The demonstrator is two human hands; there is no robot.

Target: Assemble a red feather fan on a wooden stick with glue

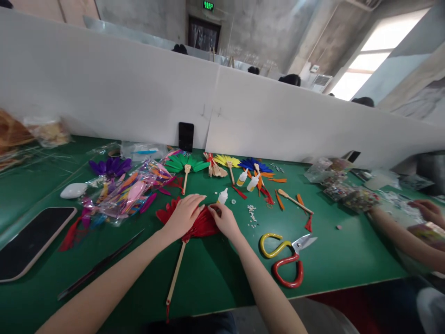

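Note:
A red feather fan [200,228] lies on the green table with its thin wooden handle [176,272] toward me and a red cord at the handle's end. My left hand [185,215] rests flat over the feathers, fingers stretched out and close together. At the fan's right edge, the thumb and fingers of my right hand [224,221] are pinched on the feathers; the fingertips are partly hidden. Just beyond that hand stands a small white glue bottle [223,195]. Small white beads [251,214] lie scattered to its right.
Scissors [288,257] with yellow and red handles lie at right. Green [187,163], yellow [227,161] and blue [255,164] feather fans lie behind. Bagged feathers [128,190], a large phone [34,241] and dark tweezers [99,266] are at left. Another person's arm [405,234] reaches in at right.

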